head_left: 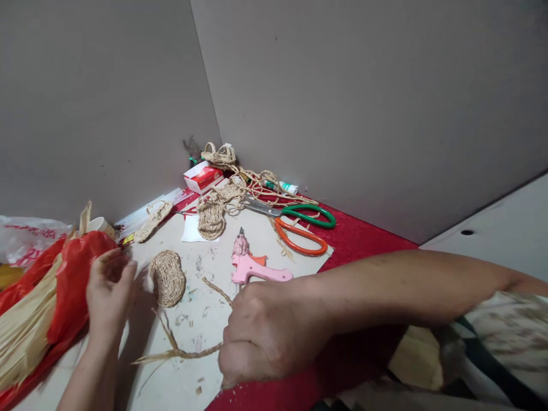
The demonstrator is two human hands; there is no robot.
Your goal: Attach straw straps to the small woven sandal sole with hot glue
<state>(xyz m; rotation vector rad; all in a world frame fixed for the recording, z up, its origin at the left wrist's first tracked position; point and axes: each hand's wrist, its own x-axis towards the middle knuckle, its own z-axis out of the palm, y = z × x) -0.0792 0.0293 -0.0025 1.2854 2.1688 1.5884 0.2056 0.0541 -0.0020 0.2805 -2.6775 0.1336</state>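
Observation:
My right hand is closed in a fist around a braided straw cord. One end sticks out to the left with loose, frayed strands, and a shorter piece shows above the fist. My left hand is beside the red plastic bag, fingers curved and thumb apart, with nothing visible in it. Whether its fingertips touch the bag I cannot tell. Long pale dried husk strips lie in that bag. To the right of my left hand rests a coiled straw sole.
A pink glue gun lies beyond my right hand. Behind it are scissors with green and orange handles, a woven straw slipper, a narrow woven piece, tangled cord and a red-white box. Grey panels enclose the back.

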